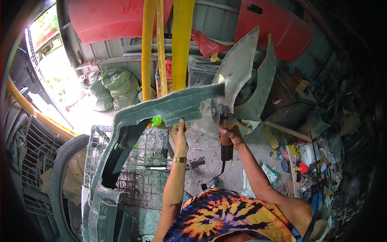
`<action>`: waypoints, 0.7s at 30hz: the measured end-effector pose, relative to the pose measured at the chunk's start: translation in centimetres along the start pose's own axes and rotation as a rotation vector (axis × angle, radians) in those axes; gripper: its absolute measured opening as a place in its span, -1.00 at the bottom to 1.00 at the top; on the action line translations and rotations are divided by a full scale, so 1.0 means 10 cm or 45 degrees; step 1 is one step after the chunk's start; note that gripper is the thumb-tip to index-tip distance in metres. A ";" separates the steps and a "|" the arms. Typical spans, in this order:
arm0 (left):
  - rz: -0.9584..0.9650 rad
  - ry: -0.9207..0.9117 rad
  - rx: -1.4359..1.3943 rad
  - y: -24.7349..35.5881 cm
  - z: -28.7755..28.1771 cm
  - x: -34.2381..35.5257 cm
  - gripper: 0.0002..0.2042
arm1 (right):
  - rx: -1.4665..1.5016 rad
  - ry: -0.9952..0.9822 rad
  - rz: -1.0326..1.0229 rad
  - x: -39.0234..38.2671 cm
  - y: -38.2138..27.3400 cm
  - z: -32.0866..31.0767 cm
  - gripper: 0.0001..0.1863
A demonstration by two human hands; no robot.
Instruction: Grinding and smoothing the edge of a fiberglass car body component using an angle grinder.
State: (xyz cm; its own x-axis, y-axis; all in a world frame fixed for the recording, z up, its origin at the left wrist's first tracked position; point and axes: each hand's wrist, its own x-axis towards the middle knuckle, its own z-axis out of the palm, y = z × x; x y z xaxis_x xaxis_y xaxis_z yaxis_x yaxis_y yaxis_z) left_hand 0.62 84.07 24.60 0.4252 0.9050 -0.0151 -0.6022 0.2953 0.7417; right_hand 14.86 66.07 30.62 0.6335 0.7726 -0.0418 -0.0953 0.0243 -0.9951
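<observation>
My right hand (233,136) is wrapped round the body of an angle grinder (226,121). The grinder's disc (218,111) stands close to the right end of a large grey-green moulded panel (169,105); whether it touches I cannot tell. My left hand (179,131) grips the panel's lower edge, thumb on the front, its other fingers hidden. From there the panel bends down to the left, with rough fibrous edges and a dark opening. The grinder's cord (222,167) drops toward the floor. Behind the disc rises a pale curved sheet (244,66).
Wire mesh (149,185) lies under the panel. Yellow upright posts (180,44) stand beyond it, with filled sacks (121,86) to their left. Red panels (274,28) hang on the back wall. At right are a wooden pole (288,132) and cluttered small items (308,161).
</observation>
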 end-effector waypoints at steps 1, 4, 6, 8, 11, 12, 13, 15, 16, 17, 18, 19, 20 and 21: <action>0.003 0.000 0.000 0.00 0.00 0.00 -0.78 | 0.000 -0.002 -0.002 -0.02 -0.01 -0.02 -0.56; -0.001 -0.013 0.018 0.00 0.01 -0.02 -0.78 | 0.036 -0.011 -0.033 -0.15 -0.04 -0.10 -0.61; 0.007 -0.001 0.034 0.02 0.02 -0.03 -0.77 | 0.027 0.014 0.005 -0.23 -0.07 -0.16 -0.62; 0.025 -0.100 0.298 -0.14 -0.16 -0.12 -0.76 | 0.038 0.032 0.009 -0.29 -0.05 -0.18 -0.63; -0.059 -0.576 0.664 -0.50 -0.14 -0.68 -0.57 | 0.061 0.132 -0.061 -0.29 0.00 -0.19 -0.65; 0.026 -0.734 0.775 -0.58 -0.02 -0.93 -0.49 | 0.072 0.213 -0.120 -0.31 0.03 -0.18 -0.66; 0.115 -0.886 0.884 -0.64 0.10 -1.14 -0.39 | 0.073 0.216 -0.119 -0.31 0.04 -0.13 -0.66; 0.061 -1.007 0.943 -0.75 0.27 -1.34 -0.34 | -0.009 0.346 -0.232 -0.32 0.04 -0.04 -0.69; -0.259 -1.040 0.908 -0.68 0.37 -1.40 -0.35 | -0.007 0.353 -0.232 -0.33 0.04 -0.01 -0.69; -0.263 -1.046 0.910 -0.64 0.40 -1.42 -0.35 | 0.033 0.381 -0.211 -0.35 0.05 0.00 -0.67; -0.276 -1.025 0.804 -0.60 0.41 -1.41 -0.38 | 0.074 0.403 -0.193 -0.36 0.04 0.03 -0.65; -0.289 -1.002 0.700 -0.56 0.43 -1.40 -0.41 | 0.080 0.331 -0.143 -0.40 0.00 0.00 -0.54; -0.289 -1.003 0.704 -0.53 0.44 -1.41 -0.41 | 0.084 0.332 -0.144 -0.45 -0.05 -0.05 -0.54; -0.410 -1.097 0.490 -0.49 0.47 -1.42 -0.43 | 0.224 0.126 -0.097 -0.52 -0.15 -0.09 -0.50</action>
State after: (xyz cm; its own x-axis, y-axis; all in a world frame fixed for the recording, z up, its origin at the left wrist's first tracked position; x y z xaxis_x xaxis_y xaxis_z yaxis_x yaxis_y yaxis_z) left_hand 0.64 68.31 24.32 0.9667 0.2231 0.1250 -0.1769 0.2304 0.9569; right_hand 12.41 61.47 32.28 0.7152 0.6987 0.0155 -0.1715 0.1971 -0.9653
